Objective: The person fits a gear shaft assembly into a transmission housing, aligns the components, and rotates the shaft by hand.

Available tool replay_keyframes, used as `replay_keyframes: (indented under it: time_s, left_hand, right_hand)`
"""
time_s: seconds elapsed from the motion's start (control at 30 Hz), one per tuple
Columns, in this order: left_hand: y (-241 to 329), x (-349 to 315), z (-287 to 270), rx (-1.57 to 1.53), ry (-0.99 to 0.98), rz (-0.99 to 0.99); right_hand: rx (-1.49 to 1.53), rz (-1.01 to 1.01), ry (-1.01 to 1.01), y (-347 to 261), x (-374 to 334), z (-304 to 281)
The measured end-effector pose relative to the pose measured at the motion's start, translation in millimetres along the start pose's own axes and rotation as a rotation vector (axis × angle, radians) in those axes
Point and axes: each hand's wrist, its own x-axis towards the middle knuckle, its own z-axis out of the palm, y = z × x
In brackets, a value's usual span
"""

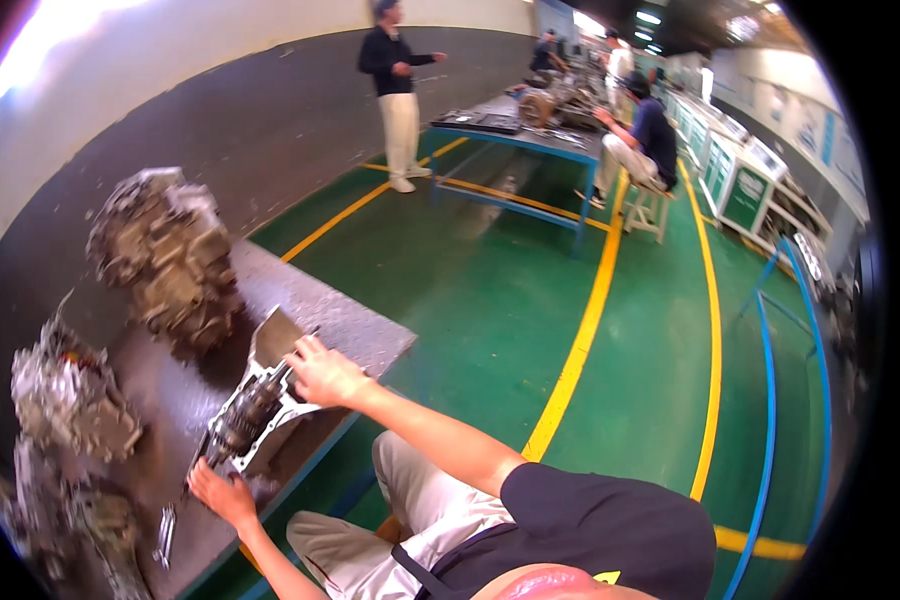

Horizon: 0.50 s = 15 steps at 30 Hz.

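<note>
An open gearbox housing half (282, 340), pale metal with a bright rim, lies on the bench in front of me. A dark gear shaft (240, 422) with several toothed wheels sits lengthwise in it. My right hand (327, 374) is closed over the far end of the shaft, its fingertips partly hidden by the housing. At the near end my left hand (224, 496) grips the shaft's tip with its fingers bent; the exact contact is too small to see. Beside that hand, a few metal spanners (166, 536) lie on the bench top.
A large gearbox (175, 260) and a smaller metal casing (75, 395) stand left on the metal bench (355, 325). More dark parts (105, 525) lie nearer. Across the green floor, people gather around a blue-framed table (510, 140); one person (645, 140) sits on a stool. A blue rack (770, 400) stands right.
</note>
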Motion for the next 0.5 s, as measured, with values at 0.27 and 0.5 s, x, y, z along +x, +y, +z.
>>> replay_keyframes:
  time_s: [0.27, 0.5]
  left_hand:
    - [-6.4, -0.1, 4.5, 0.014, 0.013, 0.000]
    - [-11.2, 0.8, 8.7, 0.032, -0.003, -0.008]
  right_hand:
    - [0.023, 0.019, 0.059, -6.6, 0.4, 6.3]
    - [-0.005, 0.033, -0.005, -9.8, 5.4, 4.3]
